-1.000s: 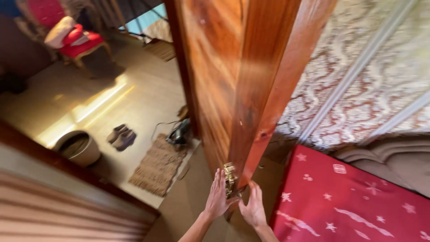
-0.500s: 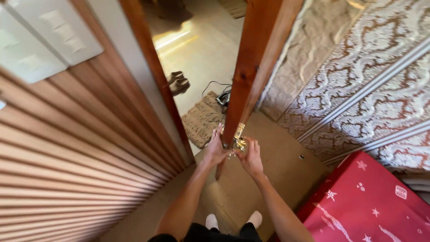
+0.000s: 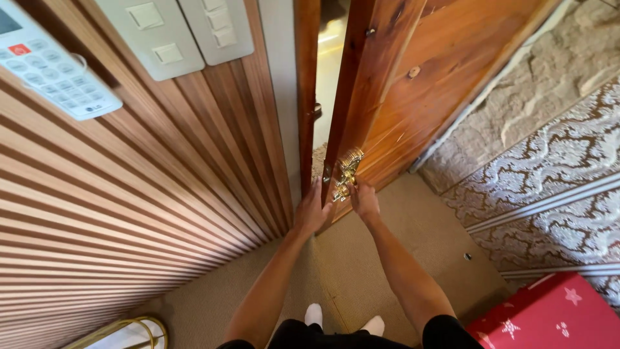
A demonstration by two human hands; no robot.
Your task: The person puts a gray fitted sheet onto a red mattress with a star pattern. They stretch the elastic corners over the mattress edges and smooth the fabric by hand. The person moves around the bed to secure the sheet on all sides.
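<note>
A reddish wooden door (image 3: 413,84) stands almost closed against its frame (image 3: 307,97), with a narrow bright gap left between them. A brass handle and lock plate (image 3: 349,167) sit on the door's edge. My right hand (image 3: 364,199) grips the brass handle from below. My left hand (image 3: 312,210) rests against the door's edge just left of the handle, fingers spread on the wood.
A ribbed wooden wall panel (image 3: 129,213) runs along the left, carrying light switches (image 3: 181,32) and a white remote in a holder (image 3: 55,61). Patterned wallpaper (image 3: 555,161) covers the right wall. A red star-patterned bedcover (image 3: 549,310) lies at lower right, a gold wire stand (image 3: 129,329) at lower left.
The door has swung much nearer its frame, narrowing the view of the room beyond to a slit. Both hands stayed at the handle as I moved closer.
</note>
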